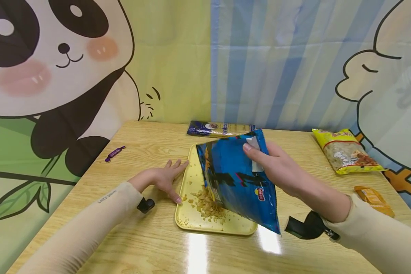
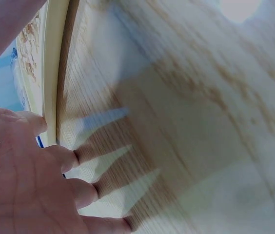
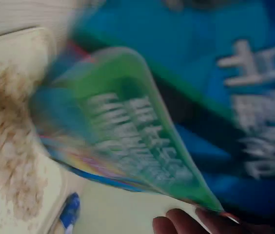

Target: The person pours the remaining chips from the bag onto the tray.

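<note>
Chips spilling from a tilted blue bag onto a yellow tray.

Over the tray [image 1: 191, 224], the right hand [image 1: 277, 167] grips the bag [image 1: 239, 179] from its right side, fingers curled round it, long axis slanting, open mouth down-left above the chip pile [image 1: 209, 205]. The left hand [image 1: 164, 177] lies flat, fingers spread, touching the tray's left rim. Beyond the tray lies a dark packet [image 1: 219, 128]; well to its right, a yellow packet [image 1: 346, 152].

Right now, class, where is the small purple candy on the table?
In the head view the purple candy lies near the table's far left edge, well left of the yellow tray and beyond the left hand.
</note>
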